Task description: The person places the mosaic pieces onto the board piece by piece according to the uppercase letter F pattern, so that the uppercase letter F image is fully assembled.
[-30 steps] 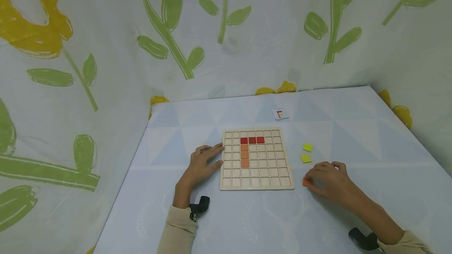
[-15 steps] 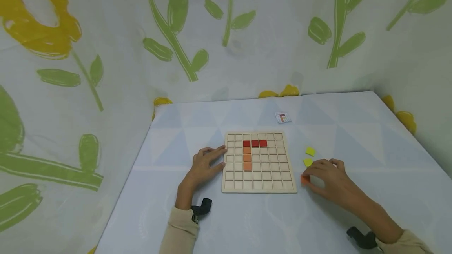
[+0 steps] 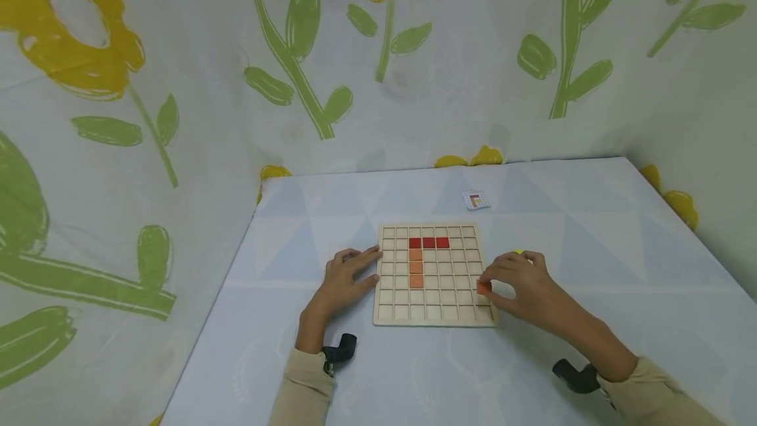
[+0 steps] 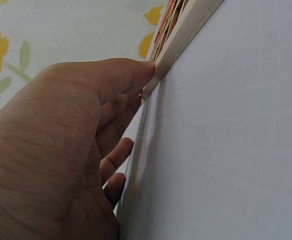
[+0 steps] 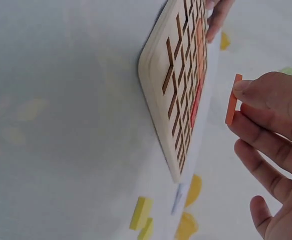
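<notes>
My right hand (image 3: 523, 284) pinches one orange tile (image 5: 233, 100) between thumb and finger, holding it in the air at the right side of a single wooden board (image 3: 434, 296) on a pale, triangle-patterned table (image 3: 378, 380). At the opposite side, my left hand (image 3: 345, 281) lies with its fingers loosely extended, gripping nothing, the thumb and a fingertip touching the board's left edge.

Six tiles sit in the board's grid: three red tiles (image 3: 428, 242) side by side in a row near the far edge, and three orange tiles (image 3: 416, 267) in a column running toward me from below the leftmost red one. With the one in my fingers, the orange count comes to four.

Two yellow tiles (image 5: 140, 212) lie on the table to the right of the board, both seen from my right wrist; from my head, only a sliver of yellow shows behind my right hand. One small card (image 3: 476, 200), printed with a grid and a coloured pattern, lies beyond the board's far edge, toward the right. Two tan sleeves (image 3: 303, 380) cover my forearms, and a cloth backdrop (image 3: 461, 84) with yellow flowers and green leaves rises behind the table.
</notes>
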Motion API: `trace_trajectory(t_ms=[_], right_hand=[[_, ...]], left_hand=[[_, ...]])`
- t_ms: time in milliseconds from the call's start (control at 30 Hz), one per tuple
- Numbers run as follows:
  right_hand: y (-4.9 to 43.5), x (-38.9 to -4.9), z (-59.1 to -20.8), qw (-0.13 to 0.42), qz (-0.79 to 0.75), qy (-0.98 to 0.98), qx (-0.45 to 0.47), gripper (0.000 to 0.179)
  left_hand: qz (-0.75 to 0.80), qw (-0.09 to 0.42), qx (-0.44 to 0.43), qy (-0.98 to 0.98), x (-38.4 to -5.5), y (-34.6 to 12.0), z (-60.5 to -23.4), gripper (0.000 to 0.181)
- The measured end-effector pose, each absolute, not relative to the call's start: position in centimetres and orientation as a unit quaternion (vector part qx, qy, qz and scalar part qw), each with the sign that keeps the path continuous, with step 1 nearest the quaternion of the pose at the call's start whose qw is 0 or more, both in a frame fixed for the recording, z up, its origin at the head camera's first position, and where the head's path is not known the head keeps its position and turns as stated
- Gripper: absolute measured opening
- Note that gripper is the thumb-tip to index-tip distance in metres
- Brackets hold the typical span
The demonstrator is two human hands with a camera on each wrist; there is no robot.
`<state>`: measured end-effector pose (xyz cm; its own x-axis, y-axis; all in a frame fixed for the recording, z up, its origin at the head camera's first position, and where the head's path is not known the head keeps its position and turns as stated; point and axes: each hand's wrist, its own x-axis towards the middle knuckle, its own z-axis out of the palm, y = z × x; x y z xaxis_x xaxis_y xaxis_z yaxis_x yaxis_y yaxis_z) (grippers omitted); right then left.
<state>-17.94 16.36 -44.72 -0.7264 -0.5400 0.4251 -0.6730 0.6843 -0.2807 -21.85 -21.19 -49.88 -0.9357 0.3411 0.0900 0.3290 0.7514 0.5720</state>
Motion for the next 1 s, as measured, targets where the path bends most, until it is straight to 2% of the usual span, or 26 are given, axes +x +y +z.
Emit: trace_trajectory(t_ms=[333, 800, 1000], right_hand=[[14.1, -19.1, -43.8, 0.110, 0.209, -0.910, 0.339, 0.018], [11.0, -20.5, -43.3, 0.141, 0.214, -0.889, 0.379, 0.021], [9.9, -21.1, -43.5, 0.126, 0.223, -0.887, 0.383, 0.018]], left_hand=[[0.297, 0.010, 0.184, 0.937, -22.0, -21.5, -50.3, 0.052], [0.300, 0.016, 0.184, 0.936, -21.8, -21.3, -49.5, 0.051], [0.296, 0.018, 0.184, 0.937, -21.9, -21.2, -49.7, 0.052]])
